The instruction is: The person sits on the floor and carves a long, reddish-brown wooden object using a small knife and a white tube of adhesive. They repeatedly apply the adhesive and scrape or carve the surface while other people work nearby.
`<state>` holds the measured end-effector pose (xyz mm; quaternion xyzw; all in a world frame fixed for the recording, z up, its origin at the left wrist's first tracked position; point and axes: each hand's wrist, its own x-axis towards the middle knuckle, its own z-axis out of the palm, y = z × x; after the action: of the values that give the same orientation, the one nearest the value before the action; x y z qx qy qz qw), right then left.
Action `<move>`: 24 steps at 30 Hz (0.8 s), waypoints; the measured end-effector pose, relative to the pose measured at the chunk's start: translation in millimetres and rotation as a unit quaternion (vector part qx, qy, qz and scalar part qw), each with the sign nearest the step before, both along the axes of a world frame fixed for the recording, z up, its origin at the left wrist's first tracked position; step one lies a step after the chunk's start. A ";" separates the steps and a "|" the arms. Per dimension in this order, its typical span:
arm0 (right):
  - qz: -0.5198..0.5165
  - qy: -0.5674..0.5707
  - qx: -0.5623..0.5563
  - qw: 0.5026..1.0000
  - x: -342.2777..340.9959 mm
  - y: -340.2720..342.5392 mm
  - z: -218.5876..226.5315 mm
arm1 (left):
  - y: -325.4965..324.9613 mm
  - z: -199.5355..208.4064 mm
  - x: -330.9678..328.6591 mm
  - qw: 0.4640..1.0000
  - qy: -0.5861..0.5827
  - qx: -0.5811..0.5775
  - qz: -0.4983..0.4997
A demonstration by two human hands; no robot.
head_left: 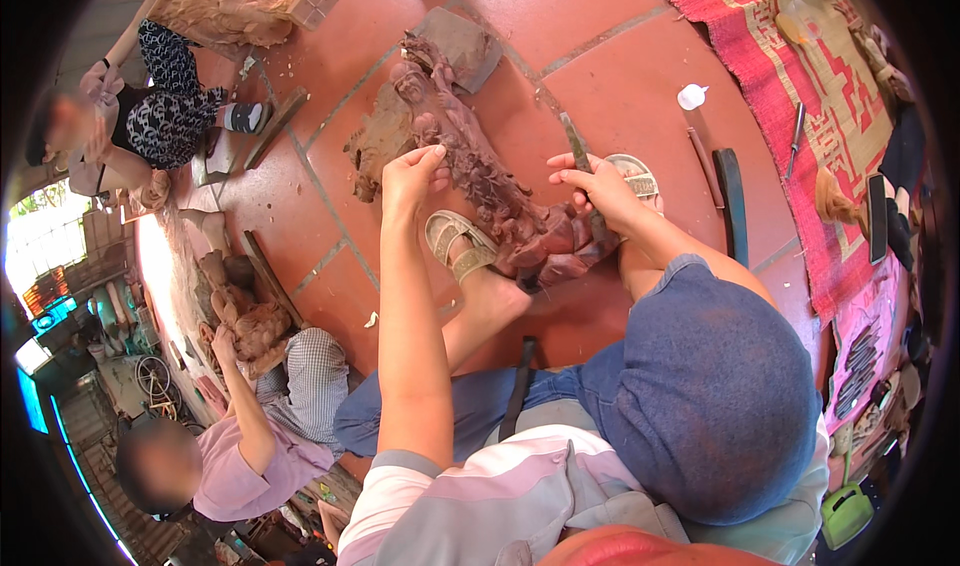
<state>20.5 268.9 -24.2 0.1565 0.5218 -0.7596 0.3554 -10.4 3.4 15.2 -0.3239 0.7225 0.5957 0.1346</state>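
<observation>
A dark reddish-brown carved wooden figure (450, 131) lies aslant between my sandalled feet, its bearded head far and its wider base near me. My left hand (412, 178) is at the carving's left side, thumb and forefinger pinched together; whatever may be between them is too small to make out. Over the right of the base, my right hand (605, 194) grips a narrow, flat, greenish-brown strip (574, 141), whose kind I cannot tell. One end points away from me and the other reaches down to the base.
Rough wood blocks (384, 134) lie beside and beyond the carving. On the right are a small white bottle (691, 97), dark bars (733, 206) and a red patterned mat (735, 41). Two people sit at left; the nearer one's hand (224, 346) touches another carving (250, 324).
</observation>
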 end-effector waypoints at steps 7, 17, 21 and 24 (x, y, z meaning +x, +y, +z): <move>-0.003 0.006 -0.001 1.000 1.1 -2.3 -0.6 | -1.4 -1.0 -0.6 0.999 0.012 0.011 -0.031; 0.003 0.004 0.016 1.000 0.8 -1.4 2.2 | 7.0 -2.3 4.1 0.999 0.035 -0.004 0.012; 0.000 0.004 0.007 1.000 1.0 -1.6 1.5 | 5.9 -3.8 6.6 0.999 0.040 0.012 0.034; -0.003 0.003 0.003 1.000 0.8 -0.7 0.1 | 6.4 -8.7 12.1 0.996 0.064 0.033 0.045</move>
<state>21.3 268.2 -24.2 0.1570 0.5249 -0.7593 0.3512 1.7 9.8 6.5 -0.3131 0.6940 0.6444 0.0720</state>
